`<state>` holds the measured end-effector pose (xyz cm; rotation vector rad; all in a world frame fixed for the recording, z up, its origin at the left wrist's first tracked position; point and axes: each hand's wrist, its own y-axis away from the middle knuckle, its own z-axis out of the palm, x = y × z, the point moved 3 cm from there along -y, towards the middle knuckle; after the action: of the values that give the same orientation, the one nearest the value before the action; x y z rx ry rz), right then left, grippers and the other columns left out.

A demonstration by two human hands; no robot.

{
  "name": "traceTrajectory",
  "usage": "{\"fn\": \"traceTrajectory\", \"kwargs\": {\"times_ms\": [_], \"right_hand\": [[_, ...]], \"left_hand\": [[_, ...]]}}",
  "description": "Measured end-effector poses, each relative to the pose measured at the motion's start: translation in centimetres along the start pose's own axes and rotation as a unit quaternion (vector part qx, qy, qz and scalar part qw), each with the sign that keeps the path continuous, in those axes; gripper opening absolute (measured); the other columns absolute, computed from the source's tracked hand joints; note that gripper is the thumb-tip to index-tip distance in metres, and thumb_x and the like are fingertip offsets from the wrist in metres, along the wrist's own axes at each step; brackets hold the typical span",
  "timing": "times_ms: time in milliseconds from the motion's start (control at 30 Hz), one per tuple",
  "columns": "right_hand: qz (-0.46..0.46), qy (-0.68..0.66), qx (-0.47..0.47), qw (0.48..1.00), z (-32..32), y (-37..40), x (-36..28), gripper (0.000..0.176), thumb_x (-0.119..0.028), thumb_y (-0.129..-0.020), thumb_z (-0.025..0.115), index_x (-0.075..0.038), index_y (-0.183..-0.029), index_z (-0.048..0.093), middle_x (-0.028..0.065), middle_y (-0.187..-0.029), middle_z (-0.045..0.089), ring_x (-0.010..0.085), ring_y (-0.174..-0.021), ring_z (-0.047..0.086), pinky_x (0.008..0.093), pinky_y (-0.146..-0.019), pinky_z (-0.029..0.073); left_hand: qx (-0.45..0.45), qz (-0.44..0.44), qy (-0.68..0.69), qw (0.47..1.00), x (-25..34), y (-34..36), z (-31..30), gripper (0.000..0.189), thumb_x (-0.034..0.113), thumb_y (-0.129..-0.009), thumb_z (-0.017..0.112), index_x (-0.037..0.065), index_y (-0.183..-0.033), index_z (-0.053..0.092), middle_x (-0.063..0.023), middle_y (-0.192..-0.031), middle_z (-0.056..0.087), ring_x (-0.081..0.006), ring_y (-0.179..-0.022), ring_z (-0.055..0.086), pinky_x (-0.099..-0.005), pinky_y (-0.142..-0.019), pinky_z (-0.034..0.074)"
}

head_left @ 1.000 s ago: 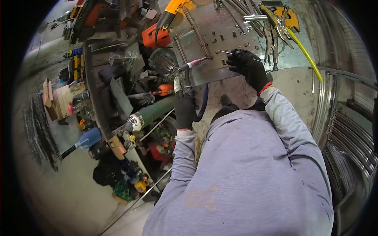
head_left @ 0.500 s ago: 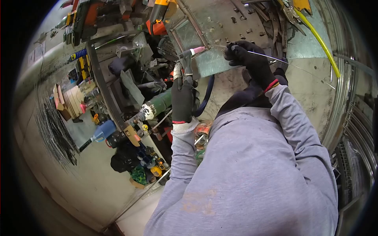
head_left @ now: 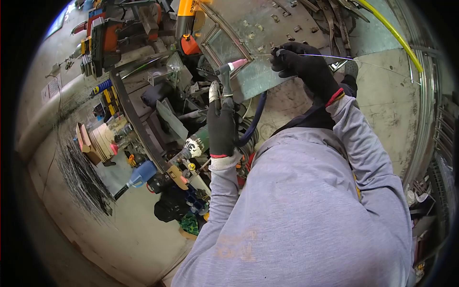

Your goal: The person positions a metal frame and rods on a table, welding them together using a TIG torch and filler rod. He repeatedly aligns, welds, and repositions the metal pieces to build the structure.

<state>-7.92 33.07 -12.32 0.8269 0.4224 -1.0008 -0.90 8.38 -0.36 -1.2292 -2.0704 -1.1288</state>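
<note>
In a black glove, my left hand [head_left: 221, 125] is closed around a TIG welding torch [head_left: 226, 85]; one glove finger is wrapped in a whitish covering. The torch's pink nozzle [head_left: 237, 64] points right, at the near corner of a rectangular metal frame [head_left: 235, 38]. My right hand [head_left: 299, 62], also black-gloved, pinches a thin filler rod [head_left: 344, 59]. Its short end reaches left toward the nozzle, while the long end runs out to the right. Beneath the frame lies a metal sheet tabletop [head_left: 260, 82]. Whether the rod touches the frame cannot be made out.
Small metal clips [head_left: 290, 37] are scattered across the tabletop. A yellow-orange power tool [head_left: 186, 21] is beyond the frame. A dark hose [head_left: 256, 119] hangs beside my left hand. Left are a green cylinder [head_left: 203, 136] and a blue bottle [head_left: 142, 174]; a yellow strip [head_left: 394, 31] curves at upper right.
The whole view has shifted, with the surroundings at left sitting lower and farther right. Both hands keep hold of the torch and rod near the same frame corner.
</note>
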Motion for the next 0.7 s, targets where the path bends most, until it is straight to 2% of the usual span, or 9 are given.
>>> {"fn": "traceTrajectory", "kwargs": {"times_ms": [33,167,233,300,467,567,633,700], "right_hand": [[0.000,-0.001,0.001,1.000,0.0,0.0,0.1,0.027,-0.021,-0.107,0.065,0.002,-0.120,0.069,0.0116,-0.106,0.078,0.0194,-0.094,0.078,0.0312,-0.077,0.063],[-0.023,0.027,0.006,0.999,0.5,0.0,0.2,0.026,-0.022,-0.106,0.067,0.001,-0.117,0.070,0.0099,-0.102,0.077,0.0171,-0.091,0.078,0.0299,-0.075,0.063],[-0.026,0.035,0.014,0.999,0.5,0.0,0.2,0.026,-0.022,-0.105,0.068,0.001,-0.117,0.070,0.0093,-0.101,0.077,0.0163,-0.090,0.077,0.0294,-0.074,0.062],[-0.002,0.051,0.005,0.999,0.4,-0.1,0.3,0.032,-0.024,-0.108,0.066,-0.001,-0.130,0.067,0.0100,-0.111,0.078,0.0194,-0.097,0.078,0.0314,-0.080,0.062],[-0.005,0.055,-0.010,0.998,0.2,-0.1,0.2,0.032,-0.025,-0.108,0.066,-0.001,-0.129,0.067,0.0097,-0.111,0.078,0.0191,-0.097,0.077,0.0311,-0.080,0.061],[-0.001,0.046,-0.012,0.999,0.2,-0.2,0.4,0.032,-0.025,-0.108,0.066,-0.001,-0.129,0.067,0.0093,-0.111,0.078,0.0186,-0.096,0.077,0.0309,-0.080,0.061],[0.000,0.041,-0.013,0.999,0.3,-0.1,0.4,0.031,-0.025,-0.108,0.066,-0.001,-0.128,0.067,0.0091,-0.111,0.078,0.0184,-0.096,0.077,0.0308,-0.080,0.061],[0.005,0.043,-0.016,0.999,0.3,-0.2,0.3,0.030,-0.025,-0.108,0.066,-0.002,-0.127,0.068,0.0088,-0.110,0.078,0.0178,-0.094,0.077,0.0308,-0.080,0.060]], "left_hand": [[0.009,-0.074,0.083,0.994,0.2,0.2,0.1,0.050,0.018,-0.109,0.057,0.007,-0.157,0.045,-0.0018,-0.093,0.065,-0.0088,-0.064,0.057,-0.0239,-0.055,0.047],[0.007,-0.057,0.066,0.996,-0.1,0.0,-0.1,0.047,0.020,-0.109,0.057,0.007,-0.154,0.048,-0.0011,-0.092,0.065,-0.0079,-0.063,0.057,-0.0234,-0.054,0.046],[0.008,-0.021,0.059,0.998,-0.5,-0.1,-0.1,0.047,0.020,-0.109,0.059,0.006,-0.153,0.048,-0.0007,-0.091,0.065,-0.0074,-0.063,0.056,-0.0232,-0.054,0.046],[0.004,-0.045,0.064,0.997,-0.9,-0.1,-0.4,0.048,0.021,-0.109,0.059,0.006,-0.153,0.048,-0.0002,-0.090,0.065,-0.0072,-0.063,0.056,-0.0232,-0.054,0.046],[-0.002,-0.073,0.060,0.996,-0.9,-0.2,-0.5,0.050,0.021,-0.109,0.061,0.006,-0.154,0.048,0.0004,-0.090,0.064,-0.0068,-0.064,0.056,-0.0230,-0.054,0.045],[0.004,-0.040,0.091,0.995,0.4,0.2,0.1,0.053,0.021,-0.109,0.061,0.008,-0.158,0.045,0.0002,-0.090,0.063,-0.0064,-0.063,0.054,-0.0233,-0.053,0.044],[0.022,-0.049,0.035,0.998,1.5,0.7,0.3,0.058,0.014,-0.109,0.058,0.007,-0.164,0.042,0.0020,-0.091,0.064,-0.0039,-0.068,0.049,-0.0225,-0.059,0.040],[0.015,-0.070,0.021,0.997,1.9,0.8,0.3,0.057,0.014,-0.109,0.057,0.005,-0.164,0.042,0.0011,-0.093,0.064,-0.0044,-0.070,0.050,-0.0232,-0.060,0.041]]}}
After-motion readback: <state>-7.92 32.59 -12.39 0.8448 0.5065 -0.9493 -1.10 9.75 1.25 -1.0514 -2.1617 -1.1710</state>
